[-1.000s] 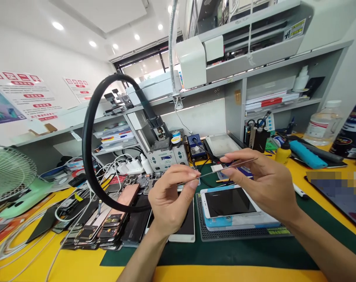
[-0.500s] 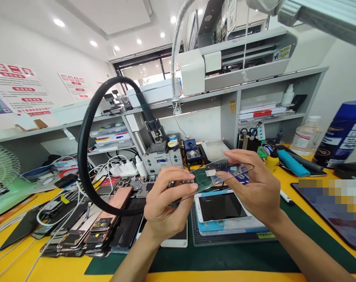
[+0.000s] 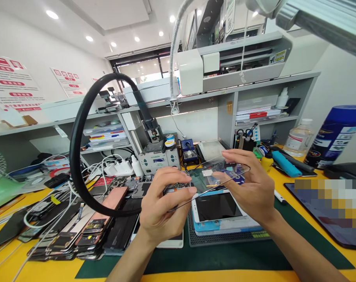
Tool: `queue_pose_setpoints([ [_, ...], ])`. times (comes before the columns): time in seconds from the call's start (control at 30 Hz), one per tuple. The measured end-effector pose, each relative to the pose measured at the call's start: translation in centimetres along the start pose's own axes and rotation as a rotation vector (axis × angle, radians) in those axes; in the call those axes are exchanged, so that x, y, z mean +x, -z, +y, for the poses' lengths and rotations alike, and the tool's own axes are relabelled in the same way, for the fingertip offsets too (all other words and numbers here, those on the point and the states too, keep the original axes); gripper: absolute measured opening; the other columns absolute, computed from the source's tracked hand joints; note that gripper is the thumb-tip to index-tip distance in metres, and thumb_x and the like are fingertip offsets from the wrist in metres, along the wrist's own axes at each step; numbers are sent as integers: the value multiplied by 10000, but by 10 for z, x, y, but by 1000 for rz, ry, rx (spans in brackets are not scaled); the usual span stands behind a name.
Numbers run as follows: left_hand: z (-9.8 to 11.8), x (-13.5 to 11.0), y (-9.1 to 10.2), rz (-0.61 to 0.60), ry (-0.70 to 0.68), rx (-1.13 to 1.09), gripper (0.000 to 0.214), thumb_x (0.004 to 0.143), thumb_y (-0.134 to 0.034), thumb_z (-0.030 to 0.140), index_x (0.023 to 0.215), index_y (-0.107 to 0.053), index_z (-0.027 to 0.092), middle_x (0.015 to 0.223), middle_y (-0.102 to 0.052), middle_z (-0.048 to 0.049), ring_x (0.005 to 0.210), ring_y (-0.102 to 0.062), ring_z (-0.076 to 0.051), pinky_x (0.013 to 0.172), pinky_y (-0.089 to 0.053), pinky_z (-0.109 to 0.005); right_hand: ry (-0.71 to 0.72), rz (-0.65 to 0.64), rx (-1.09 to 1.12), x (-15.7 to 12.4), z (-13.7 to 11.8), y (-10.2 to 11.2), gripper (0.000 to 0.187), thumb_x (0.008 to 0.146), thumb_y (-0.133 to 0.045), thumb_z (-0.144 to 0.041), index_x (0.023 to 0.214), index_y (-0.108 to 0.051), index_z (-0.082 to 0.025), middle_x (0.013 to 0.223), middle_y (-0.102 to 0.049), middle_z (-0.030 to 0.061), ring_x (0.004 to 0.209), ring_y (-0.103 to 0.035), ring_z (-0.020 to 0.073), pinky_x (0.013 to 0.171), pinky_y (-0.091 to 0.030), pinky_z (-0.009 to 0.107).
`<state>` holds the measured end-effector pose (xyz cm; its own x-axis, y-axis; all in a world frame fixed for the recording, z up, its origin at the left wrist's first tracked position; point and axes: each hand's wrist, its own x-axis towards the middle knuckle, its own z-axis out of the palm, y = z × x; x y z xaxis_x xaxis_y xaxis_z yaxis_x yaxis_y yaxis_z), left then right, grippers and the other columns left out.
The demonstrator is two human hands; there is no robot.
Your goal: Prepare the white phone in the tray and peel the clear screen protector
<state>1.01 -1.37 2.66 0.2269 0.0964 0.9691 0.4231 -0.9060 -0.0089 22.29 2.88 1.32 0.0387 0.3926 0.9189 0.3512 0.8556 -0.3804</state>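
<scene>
Phones (image 3: 86, 231) lie stacked at left on the counter (image 3: 25, 270). My left hand (image 3: 161, 213) pinches one end of a clear glass sheet (image 3: 213, 179), my right hand (image 3: 252, 192) grips the other, just above a white phone (image 3: 217, 207).

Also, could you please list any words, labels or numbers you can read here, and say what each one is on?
Nothing reads clearly.
Wall posters: red headings, too blurred.
Yellow sticker on the white machine: too small.
Blue can: label blurred.
Clear bottle: label too small.
Glass panel in the left hand and right hand: no print seen.
</scene>
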Motion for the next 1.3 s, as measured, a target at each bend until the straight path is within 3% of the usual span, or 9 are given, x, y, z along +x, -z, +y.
queue_pose_setpoints([
  [0.47,1,0,-1,2,13,-2,430,732,-676,-46,1080,-689,206,1000,-699,-89,910,-671,-237,817,-571,-461,-29,-32,19,-2,1,0,428,809,-811,-266,1203,-646,-243,1173,-633,89,1066,-633,270,920,-539,443],
  [0.67,1,-2,-7,65,95,-77,402,744,-664,-78,1047,-683,184,939,-710,-65,873,-674,-212,848,-553,-460,-81,-81,45,-4,5,-2,421,830,-788,-282,1218,-629,-237,1088,-643,70,978,-643,239,855,-549,402],
  [0.77,3,-3,-9,104,196,-156,359,766,-662,-66,1019,-688,186,899,-706,-52,868,-663,-205,858,-538,-444,-87,-75,53,-5,4,-2,489,819,-790,-265,1269,-602,-236,1079,-643,78,1004,-637,258,877,-545,434],
  [0.87,7,-5,-9,105,423,-269,265,819,-658,-11,979,-685,198,857,-686,-37,846,-649,-185,782,-540,-358,15,-15,34,-4,-1,-1,671,777,-806,-211,1385,-524,-234,1144,-628,108,1056,-622,296,912,-531,496],
  [0.97,9,-6,-9,29,619,-341,180,850,-663,43,944,-680,196,852,-669,-30,783,-632,-155,705,-519,-295,231,-24,-12,-2,-9,2,591,744,-780,-117,1299,-604,-217,1145,-638,125,1096,-610,326,922,-523,525],
  [1.1,10,-7,-10,-31,681,-332,149,853,-666,61,925,-664,192,835,-654,-12,747,-621,-132,712,-514,-275,365,-108,-70,-1,-16,4,411,714,-734,-29,1093,-697,-185,1027,-680,117,1048,-635,321,880,-541,509],
  [1.3,12,-6,-14,-80,698,-331,116,861,-651,79,912,-649,183,806,-648,-3,701,-606,-117,668,-518,-247,332,-150,-77,-1,-15,3,310,728,-681,1,984,-703,-173,916,-708,98,936,-649,278,810,-543,476],
])
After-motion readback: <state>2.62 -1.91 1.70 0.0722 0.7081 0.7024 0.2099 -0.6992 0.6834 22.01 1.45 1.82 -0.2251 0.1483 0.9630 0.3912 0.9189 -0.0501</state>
